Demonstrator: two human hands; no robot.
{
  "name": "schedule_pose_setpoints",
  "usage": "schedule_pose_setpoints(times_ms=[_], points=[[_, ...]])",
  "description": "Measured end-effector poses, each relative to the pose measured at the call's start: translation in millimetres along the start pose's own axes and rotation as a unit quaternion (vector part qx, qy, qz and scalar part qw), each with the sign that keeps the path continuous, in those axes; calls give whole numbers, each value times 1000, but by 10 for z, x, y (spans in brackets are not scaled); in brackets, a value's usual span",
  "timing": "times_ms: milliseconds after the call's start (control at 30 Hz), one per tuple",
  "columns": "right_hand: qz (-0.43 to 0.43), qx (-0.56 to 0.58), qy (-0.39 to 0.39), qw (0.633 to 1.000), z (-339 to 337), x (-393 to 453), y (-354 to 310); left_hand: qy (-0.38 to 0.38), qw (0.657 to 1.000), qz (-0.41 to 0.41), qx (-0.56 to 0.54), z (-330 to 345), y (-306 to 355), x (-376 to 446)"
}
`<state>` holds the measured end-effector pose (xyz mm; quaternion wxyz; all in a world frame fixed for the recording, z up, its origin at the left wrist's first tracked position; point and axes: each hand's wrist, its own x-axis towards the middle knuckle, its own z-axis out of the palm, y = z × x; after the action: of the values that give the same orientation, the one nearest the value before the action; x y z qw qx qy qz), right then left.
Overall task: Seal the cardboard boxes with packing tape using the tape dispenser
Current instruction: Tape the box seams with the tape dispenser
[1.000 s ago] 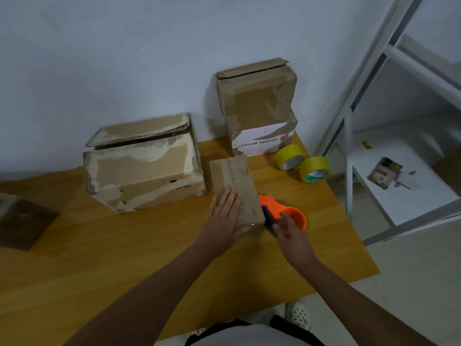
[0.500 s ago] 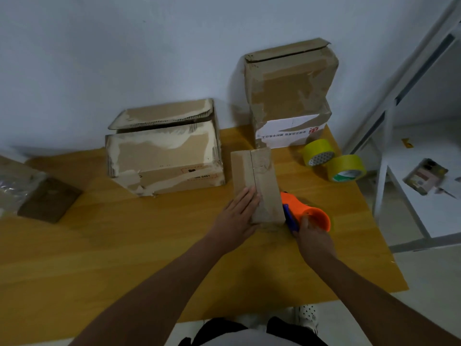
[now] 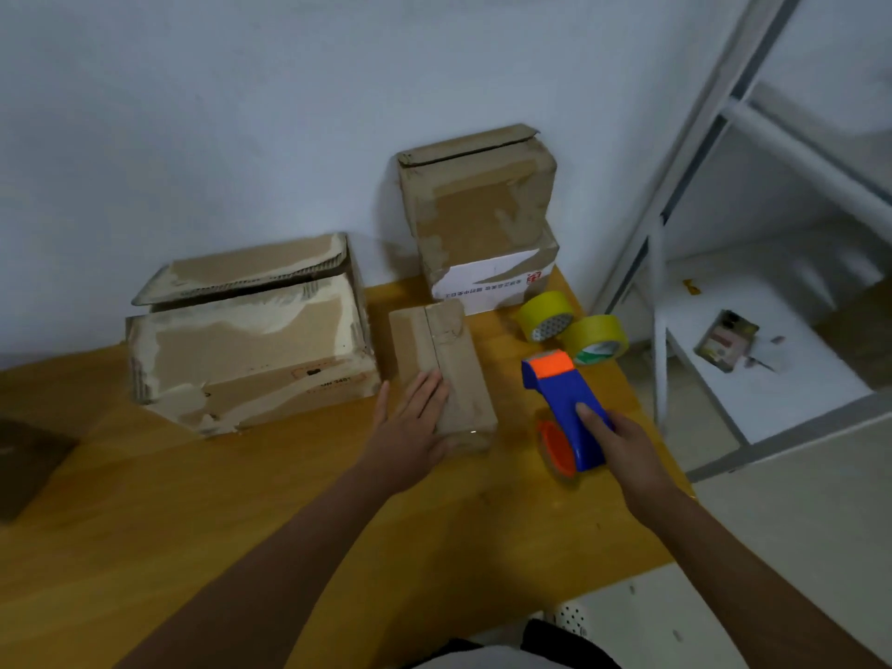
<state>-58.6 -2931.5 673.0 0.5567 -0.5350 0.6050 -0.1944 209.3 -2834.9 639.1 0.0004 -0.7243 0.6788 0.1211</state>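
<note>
Since the earlier frame, the tape dispenser (image 3: 564, 408) is lifted clear of the small cardboard box (image 3: 441, 374) and held just to its right, above the wooden table (image 3: 241, 514). It is gripped around the blue handle by the right hand (image 3: 622, 441). The left hand (image 3: 410, 422) is pressed flat, fingers extended, on the near end of the small box. Whether tape now covers its centre seam cannot be told. The large box (image 3: 246, 340) and the stacked boxes (image 3: 482, 219) appear unsealed, flaps slightly raised. Two yellow tape rolls (image 3: 574, 325) lie behind the dispenser.

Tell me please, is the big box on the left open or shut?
Open: the big box has its top flap lifted, a dark gap showing beneath it.
</note>
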Motion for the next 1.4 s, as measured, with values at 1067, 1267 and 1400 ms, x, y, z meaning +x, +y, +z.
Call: schedule_pose_setpoints(times_ms=[1067,1267,1400], points=[[-215,-117,-42,969,37,-449,-487,19,721,-227,-655,-800,500,28],[-206,-104,-133,964,80,-477,-538,64,751,-224,-617,-710,375,-77],[-181,-110,-177,961,96,-458,-586,84,771,-221,-591,-664,326,-116]])
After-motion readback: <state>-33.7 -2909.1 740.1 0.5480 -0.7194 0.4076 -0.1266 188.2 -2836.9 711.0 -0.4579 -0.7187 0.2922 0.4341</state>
